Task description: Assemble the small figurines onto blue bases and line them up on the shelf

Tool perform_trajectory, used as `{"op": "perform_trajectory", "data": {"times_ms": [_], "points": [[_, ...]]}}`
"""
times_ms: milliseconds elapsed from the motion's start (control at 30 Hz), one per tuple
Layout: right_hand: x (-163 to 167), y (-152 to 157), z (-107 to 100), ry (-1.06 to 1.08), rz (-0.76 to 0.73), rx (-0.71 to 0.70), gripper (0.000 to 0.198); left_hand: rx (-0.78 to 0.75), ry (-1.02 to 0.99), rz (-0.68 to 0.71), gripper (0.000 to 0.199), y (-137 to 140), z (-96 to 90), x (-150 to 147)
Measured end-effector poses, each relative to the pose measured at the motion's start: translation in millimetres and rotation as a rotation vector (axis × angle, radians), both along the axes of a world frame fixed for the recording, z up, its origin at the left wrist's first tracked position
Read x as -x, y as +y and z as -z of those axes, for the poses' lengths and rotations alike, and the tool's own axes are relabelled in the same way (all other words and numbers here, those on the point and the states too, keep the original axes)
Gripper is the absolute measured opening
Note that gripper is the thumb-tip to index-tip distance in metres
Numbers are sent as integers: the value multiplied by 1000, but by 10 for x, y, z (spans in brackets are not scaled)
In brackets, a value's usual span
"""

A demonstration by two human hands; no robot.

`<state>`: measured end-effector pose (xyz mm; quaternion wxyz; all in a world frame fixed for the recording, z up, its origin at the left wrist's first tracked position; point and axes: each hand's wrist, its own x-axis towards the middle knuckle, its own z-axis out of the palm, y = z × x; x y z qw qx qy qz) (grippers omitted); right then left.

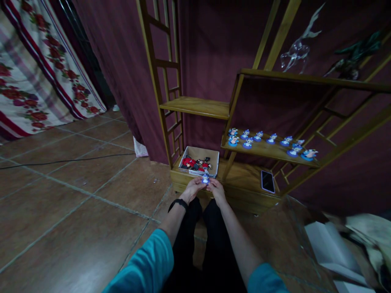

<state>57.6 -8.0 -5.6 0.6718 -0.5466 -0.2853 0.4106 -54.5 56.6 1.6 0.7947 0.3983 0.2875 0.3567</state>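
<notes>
Between my two hands is a small blue-and-white figurine [205, 178] on a purple base, held upright in front of the box. My left hand [193, 188], with a dark band at the wrist, pinches it from the left. From the other side, the fingers of my right hand [216, 190] close on its edge. Just beyond them, a white open box [216, 159] holds several red and black figurines [190, 162]. Up to the right, several similar blue-and-white figurines [258, 136] stand in rough rows on a wooden shelf [262, 149].
A dark-screened phone [268, 181] lies on the bottom board at right. Higher up stand a clear glass deer [297, 53] and a dark green ornament [351, 61]. A white box [332, 248] sits on the floor at right. A black cable [67, 160] crosses the tiles at left.
</notes>
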Motion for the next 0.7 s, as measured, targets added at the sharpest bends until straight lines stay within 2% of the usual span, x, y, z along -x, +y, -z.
{"op": "perform_trajectory", "data": {"times_ms": [267,700], "points": [[-9,-8,14,-5,-33,10,37,-39,33,-42,42,-22,-8,-16],[-17,18,71,13,16,-5,39,29,-2,1,41,-12,-14,9]]}}
